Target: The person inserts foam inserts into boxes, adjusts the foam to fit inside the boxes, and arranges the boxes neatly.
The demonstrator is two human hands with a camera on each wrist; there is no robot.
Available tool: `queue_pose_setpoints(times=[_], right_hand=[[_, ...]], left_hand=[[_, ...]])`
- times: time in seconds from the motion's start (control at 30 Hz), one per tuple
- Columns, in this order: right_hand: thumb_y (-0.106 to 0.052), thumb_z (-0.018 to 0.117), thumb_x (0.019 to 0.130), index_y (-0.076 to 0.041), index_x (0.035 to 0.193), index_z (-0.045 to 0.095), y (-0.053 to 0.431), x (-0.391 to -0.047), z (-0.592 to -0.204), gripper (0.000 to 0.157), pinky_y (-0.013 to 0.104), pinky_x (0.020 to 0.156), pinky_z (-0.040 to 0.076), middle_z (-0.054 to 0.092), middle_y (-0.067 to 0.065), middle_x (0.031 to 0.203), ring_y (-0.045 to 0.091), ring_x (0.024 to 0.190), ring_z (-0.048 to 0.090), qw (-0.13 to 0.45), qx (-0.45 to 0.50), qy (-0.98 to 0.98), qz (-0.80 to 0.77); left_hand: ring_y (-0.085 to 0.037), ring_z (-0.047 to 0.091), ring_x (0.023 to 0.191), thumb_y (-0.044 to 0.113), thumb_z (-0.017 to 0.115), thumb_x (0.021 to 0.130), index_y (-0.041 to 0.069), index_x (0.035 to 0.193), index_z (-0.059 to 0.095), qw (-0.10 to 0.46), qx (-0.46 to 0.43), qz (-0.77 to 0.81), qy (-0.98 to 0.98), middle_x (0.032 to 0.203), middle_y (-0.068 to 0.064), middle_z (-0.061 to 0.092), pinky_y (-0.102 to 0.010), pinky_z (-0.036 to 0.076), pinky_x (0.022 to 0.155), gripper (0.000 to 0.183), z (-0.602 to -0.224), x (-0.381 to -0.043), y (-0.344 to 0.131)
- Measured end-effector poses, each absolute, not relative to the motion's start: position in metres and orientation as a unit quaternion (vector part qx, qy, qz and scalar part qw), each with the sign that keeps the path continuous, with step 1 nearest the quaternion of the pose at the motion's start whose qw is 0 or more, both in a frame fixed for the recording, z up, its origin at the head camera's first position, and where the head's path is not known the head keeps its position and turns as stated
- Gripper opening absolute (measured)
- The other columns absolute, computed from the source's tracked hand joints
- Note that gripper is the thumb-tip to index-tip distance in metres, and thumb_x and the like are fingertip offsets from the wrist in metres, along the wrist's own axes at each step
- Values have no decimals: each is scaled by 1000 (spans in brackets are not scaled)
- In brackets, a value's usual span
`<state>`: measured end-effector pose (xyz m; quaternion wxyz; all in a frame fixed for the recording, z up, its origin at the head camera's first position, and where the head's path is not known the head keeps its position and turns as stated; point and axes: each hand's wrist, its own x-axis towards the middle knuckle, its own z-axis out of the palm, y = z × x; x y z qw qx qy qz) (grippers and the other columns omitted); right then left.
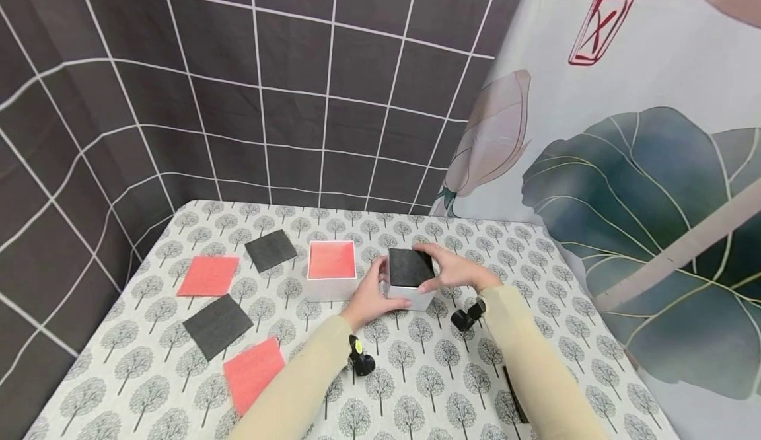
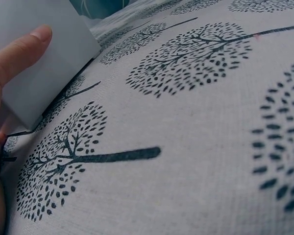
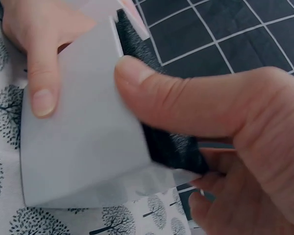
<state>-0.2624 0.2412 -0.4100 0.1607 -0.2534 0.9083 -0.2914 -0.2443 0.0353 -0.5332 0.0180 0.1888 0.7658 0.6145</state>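
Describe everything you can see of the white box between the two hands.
The white box is plain and squarish, with smooth, matte walls that look like card and crisp edges. It stands upright on the tree-print cloth. A dark, fabric-like black square covers its top opening; the inside is hidden. The left hand holds its left side, thumb on the front wall. The right hand grips near the top, thumb at the rim. A red-topped box stands to its left.
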Motion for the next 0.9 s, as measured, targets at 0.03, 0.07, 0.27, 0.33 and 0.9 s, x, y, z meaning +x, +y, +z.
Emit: queue_pose_setpoints(times=[0.03,0.07,0.27,0.33,0.9], right_hand=[[-29,83,65,-2,142,30,241,-263,-409,97,54,105,29,33,21,143,37,127,35,166,-250,909,-290],[-29,83,65,-2,142,31,241,-263,-409,97,53,105,29,33,21,142,36,126,36,172,-246,909,-289],[-31,83,64,-7,145,28,242,-262,-404,101,60,105,21,26,21,147,40,133,23,180,-232,917,-270],[-34,83,65,-9,146,27,241,-261,-403,101,62,105,19,23,21,149,41,135,18,170,-236,919,-265],[-26,76,76,-15,131,53,221,-259,-426,60,53,93,39,44,18,131,35,118,38,52,-295,921,-247]], left_hand=[[-14,50,111,43,87,55,25,143,27,17,189,614,766,126,6,47,-40,41,96,108,-533,-245,35],[-13,50,110,43,87,55,25,143,27,17,190,613,766,125,6,47,-40,41,96,108,-533,-245,36],[-18,50,114,47,86,54,23,143,27,12,197,613,765,127,3,47,-42,40,98,110,-533,-244,36],[-20,50,115,47,86,54,22,143,27,11,198,613,765,128,2,47,-44,39,99,110,-533,-244,36],[-21,47,119,51,85,53,19,145,24,19,194,611,767,134,2,43,-42,39,99,115,-534,-246,35]])
